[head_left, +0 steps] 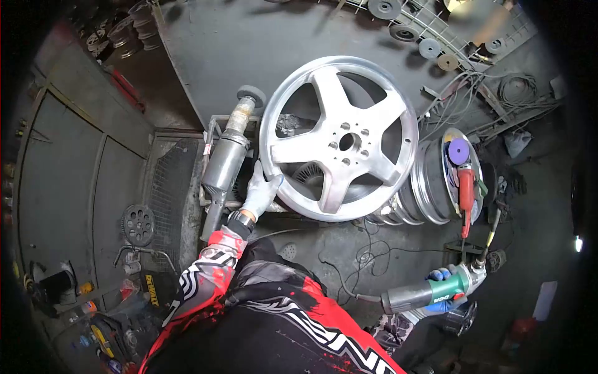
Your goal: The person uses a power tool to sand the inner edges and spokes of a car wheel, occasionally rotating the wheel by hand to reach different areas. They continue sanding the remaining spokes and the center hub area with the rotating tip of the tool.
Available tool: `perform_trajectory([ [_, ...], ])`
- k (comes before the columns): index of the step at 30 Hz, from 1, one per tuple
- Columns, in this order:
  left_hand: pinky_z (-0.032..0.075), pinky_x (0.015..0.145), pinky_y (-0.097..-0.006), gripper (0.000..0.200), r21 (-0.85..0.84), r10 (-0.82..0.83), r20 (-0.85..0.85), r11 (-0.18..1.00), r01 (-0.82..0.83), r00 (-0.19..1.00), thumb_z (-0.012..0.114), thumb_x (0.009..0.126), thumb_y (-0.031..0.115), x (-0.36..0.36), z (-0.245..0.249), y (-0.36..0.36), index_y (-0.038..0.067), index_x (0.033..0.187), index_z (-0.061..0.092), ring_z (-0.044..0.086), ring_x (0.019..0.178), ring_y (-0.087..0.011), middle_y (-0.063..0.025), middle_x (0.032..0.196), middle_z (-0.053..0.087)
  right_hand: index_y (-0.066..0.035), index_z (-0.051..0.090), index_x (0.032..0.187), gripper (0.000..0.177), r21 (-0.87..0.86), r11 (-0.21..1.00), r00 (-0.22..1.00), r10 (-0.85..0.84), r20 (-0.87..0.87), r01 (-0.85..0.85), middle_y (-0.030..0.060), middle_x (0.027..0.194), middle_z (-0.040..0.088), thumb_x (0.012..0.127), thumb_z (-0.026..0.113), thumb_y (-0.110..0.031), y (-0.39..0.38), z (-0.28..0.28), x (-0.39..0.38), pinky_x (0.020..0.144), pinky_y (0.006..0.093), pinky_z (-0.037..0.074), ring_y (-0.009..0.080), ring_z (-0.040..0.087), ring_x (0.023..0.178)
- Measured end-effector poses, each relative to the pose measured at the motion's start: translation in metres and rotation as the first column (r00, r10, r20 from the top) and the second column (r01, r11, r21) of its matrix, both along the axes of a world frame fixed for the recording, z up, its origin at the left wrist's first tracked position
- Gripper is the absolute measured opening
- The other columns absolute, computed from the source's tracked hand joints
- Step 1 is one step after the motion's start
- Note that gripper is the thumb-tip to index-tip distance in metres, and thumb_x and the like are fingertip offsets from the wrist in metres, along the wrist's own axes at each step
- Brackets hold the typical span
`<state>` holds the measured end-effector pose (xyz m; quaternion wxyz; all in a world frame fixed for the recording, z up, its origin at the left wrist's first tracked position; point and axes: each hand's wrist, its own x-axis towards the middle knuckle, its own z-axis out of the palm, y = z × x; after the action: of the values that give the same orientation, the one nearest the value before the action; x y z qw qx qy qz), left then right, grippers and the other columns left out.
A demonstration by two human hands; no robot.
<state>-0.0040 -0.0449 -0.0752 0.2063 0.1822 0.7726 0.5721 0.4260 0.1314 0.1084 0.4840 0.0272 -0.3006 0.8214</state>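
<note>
A five-spoke alloy wheel point(350, 146) faces me, propped on a metal frame. My left hand point(260, 192), in a pale glove, grips its lower-left rim, with some of the fingers hidden behind the edge. At the lower right, my right hand point(443, 305) in a blue-and-grey glove is wrapped round a green angle grinder point(439, 290), holding it away from the wheel. The grinder's head points to the upper right, and its cord trails off to the left. Left of the wheel rests a large grey power tool point(227, 163) with a round abrasive on its upper end.
A red grinder point(466, 190) with a purple disc lies against more rims point(430, 181) at the right. Abrasive discs point(430, 48) hang on a wire rack above. Cables point(367, 252) loop over the floor. Tools and a yellow DeWalt item point(151, 290) sit at lower left.
</note>
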Motion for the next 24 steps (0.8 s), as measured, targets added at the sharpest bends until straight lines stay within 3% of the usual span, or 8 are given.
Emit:
perform_trajectory([
  [2,0.047,0.096,-0.0378,0.064,0.015,0.069,-0.115,0.998,-0.068,0.991,0.074,0.084,0.022,-0.004,-0.033,0.009,0.0,0.136,0.043,0.061,0.11,-0.0296,-0.018,0.118,0.063,0.003,0.033,0.134,0.09,0.015,0.998,0.997,0.059,0.051,-0.06,0.0165,0.116,0.052,0.081,0.076,-0.055,0.012,-0.008,-0.01,0.097,0.0421,0.043,0.0285,0.052,0.107],
  [4,0.049,0.091,-0.0361,0.056,0.078,0.049,-0.03,0.996,-0.046,0.998,0.075,0.083,0.021,-0.003,-0.028,0.016,-0.001,0.127,0.05,0.063,0.103,-0.0252,-0.0158,0.111,0.064,0.003,0.034,0.134,0.09,0.028,0.962,0.959,0.266,0.1,-0.27,0.0195,0.124,0.051,0.083,0.07,-0.062,0.024,-0.014,-0.018,0.099,0.0446,0.043,0.0318,0.052,0.113],
  [6,0.051,0.085,-0.0344,0.048,0.071,0.043,0.107,0.996,-0.05,0.993,0.077,0.082,0.019,-0.005,-0.036,0.021,-0.002,0.118,0.055,0.063,0.094,-0.0208,-0.0124,0.102,0.065,0.002,0.033,0.135,0.092,0.021,0.96,0.95,0.272,0.151,-0.278,0.0193,0.125,0.051,0.084,0.065,-0.067,0.031,-0.021,-0.023,0.097,0.0459,0.044,0.0324,0.053,0.111],
  [7,0.052,0.081,-0.0344,0.041,0.035,0.1,0.004,0.994,-0.1,0.995,0.078,0.081,0.019,-0.004,-0.04,0.022,-0.002,0.11,0.058,0.064,0.087,-0.0196,-0.0105,0.095,0.065,0.002,0.033,0.135,0.092,0.017,0.96,0.949,0.274,0.158,-0.28,0.0193,0.125,0.051,0.084,0.065,-0.067,0.034,-0.021,-0.024,0.097,0.0459,0.044,0.0324,0.053,0.111],
  [15,0.053,0.078,-0.0364,0.035,0.06,0.082,-0.133,0.995,-0.075,0.988,0.078,0.079,0.016,-0.007,-0.036,0.019,-0.003,0.103,0.059,0.065,0.083,-0.0223,-0.0125,0.088,0.065,0.003,0.032,0.136,0.087,0.03,0.999,0.974,0.02,0.226,-0.028,0.0199,0.122,0.048,0.09,0.055,-0.067,0.054,-0.003,-0.042,0.091,0.046,0.048,0.0318,0.056,0.105],
  [19,0.053,0.079,-0.0416,0.039,0.042,0.059,0.088,0.997,-0.063,0.994,0.078,0.077,0.018,-0.017,-0.013,0.018,-0.002,0.105,0.059,0.065,0.085,-0.0355,-0.0189,0.09,0.065,0.003,0.034,0.134,0.086,0.028,0.997,0.976,0.066,0.206,-0.073,0.0195,0.123,0.048,0.089,0.06,-0.065,0.059,0.014,-0.058,0.094,0.0455,0.047,0.0321,0.055,0.105],
  [22,0.053,0.079,-0.0416,0.04,-0.032,-0.006,-0.049,0.999,0.004,0.999,0.077,0.076,0.018,-0.045,0.002,0.02,-0.001,0.107,0.059,0.066,0.084,-0.0354,-0.0185,0.088,0.065,0.002,0.034,0.134,0.085,-0.019,0.999,0.983,-0.022,0.18,0.026,0.0191,0.123,0.049,0.088,0.062,-0.063,0.061,0.011,-0.053,0.095,0.0456,0.045,0.0316,0.054,0.106],
  [24,0.054,0.082,-0.042,0.042,-0.067,-0.082,0.082,0.994,0.087,0.993,0.073,0.077,0.015,-0.07,0.028,0.028,0.0,0.114,0.059,0.068,0.091,-0.035,-0.0203,0.094,0.068,0.002,0.035,0.133,0.083,-0.002,0.997,0.974,-0.079,0.213,0.081,0.0183,0.122,0.049,0.088,0.063,-0.062,0.066,0.007,-0.044,0.095,0.0457,0.045,0.0312,0.053,0.106],
])
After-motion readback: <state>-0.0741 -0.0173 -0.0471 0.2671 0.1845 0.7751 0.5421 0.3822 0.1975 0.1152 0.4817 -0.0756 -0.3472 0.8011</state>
